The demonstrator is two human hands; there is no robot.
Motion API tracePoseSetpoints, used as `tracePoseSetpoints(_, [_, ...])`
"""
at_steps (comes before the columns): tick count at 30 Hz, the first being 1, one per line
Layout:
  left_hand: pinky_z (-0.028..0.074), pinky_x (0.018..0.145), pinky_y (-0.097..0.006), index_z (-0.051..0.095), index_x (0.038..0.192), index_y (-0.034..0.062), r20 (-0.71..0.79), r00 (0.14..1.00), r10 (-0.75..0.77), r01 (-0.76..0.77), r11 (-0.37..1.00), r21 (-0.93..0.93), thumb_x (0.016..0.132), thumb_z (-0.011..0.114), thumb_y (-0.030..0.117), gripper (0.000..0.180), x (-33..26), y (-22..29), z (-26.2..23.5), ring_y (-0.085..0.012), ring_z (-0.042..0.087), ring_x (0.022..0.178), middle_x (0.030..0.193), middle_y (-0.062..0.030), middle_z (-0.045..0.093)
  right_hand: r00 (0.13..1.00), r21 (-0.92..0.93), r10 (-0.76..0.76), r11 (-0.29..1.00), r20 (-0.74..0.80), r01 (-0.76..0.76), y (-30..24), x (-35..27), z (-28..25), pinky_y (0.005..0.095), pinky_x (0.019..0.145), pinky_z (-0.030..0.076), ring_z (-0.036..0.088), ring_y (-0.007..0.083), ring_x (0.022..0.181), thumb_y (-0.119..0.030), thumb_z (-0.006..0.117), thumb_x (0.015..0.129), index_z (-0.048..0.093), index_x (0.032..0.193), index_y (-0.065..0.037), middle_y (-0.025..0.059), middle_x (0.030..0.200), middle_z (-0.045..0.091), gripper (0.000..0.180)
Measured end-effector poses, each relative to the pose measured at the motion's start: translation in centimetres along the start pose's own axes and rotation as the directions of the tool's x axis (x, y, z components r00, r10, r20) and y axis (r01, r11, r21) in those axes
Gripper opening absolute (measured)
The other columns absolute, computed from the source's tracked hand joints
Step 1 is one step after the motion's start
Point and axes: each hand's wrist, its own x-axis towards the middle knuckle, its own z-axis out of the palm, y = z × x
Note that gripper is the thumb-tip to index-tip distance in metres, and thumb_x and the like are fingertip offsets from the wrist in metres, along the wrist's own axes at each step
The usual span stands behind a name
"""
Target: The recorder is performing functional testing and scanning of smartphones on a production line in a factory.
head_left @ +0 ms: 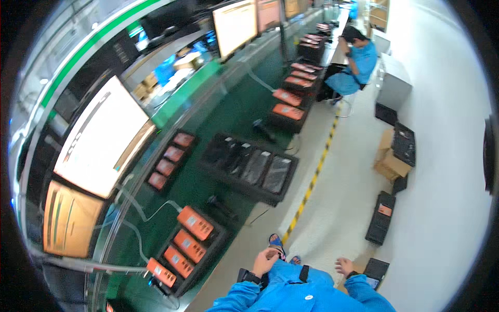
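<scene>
My left hand (264, 262) hangs in front of my blue work coat (304, 291), its fingers loosely bent, and nothing shows in it. A dark band circles that wrist. My right hand (343, 266) is out to the right, fingers a little apart, touching nothing I can see. Left of my left hand, a black tray (208, 255) on the green bench (182, 200) carries several orange-faced devices (195, 222), some with white cables plugged in. Farther along sits a black tray (221, 179) of dark flat items (277, 174) in clear wrap.
Bright monitors (104, 138) line the bench's left side. A person (356, 65) in blue sits at the bench's far end. Yellow-black tape (317, 179) runs along the floor. Black trays (381, 218), a cardboard box (390, 158) and a white cabinet (393, 83) stand along the right wall.
</scene>
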Motion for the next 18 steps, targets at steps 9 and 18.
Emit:
tracePoseSetpoints(9, [0.051,0.078,-0.029,0.062,0.103,0.0026,0.175,0.984,-0.015,0.018,1.0,-0.015,0.085,0.063,0.012,0.02,20.4,3.8,10.9,-0.0148,0.065,0.086,0.093,-0.0074,0.067,0.988,-0.041,-0.153,0.987,0.002,0.153,-13.9,4.8,-1.1,0.0271,0.061,0.05,0.063,0.0162,0.074,-0.032,0.052,0.094,0.059,0.112,-0.002,0.0094,0.096,0.066,0.035])
tracePoseSetpoints(18, [0.051,0.072,-0.028,0.062,0.103,0.0024,0.288,0.957,-0.034,0.03,0.999,0.018,0.086,0.061,0.014,0.02,38.5,13.1,16.6,-0.0126,0.062,0.08,0.091,-0.0057,0.066,0.953,0.352,0.237,0.922,-0.186,-0.161,-14.9,10.1,-14.8,0.0354,0.053,0.048,0.057,0.0207,0.064,-0.019,0.053,0.086,0.059,0.091,-0.001,0.0094,0.076,0.058,0.02])
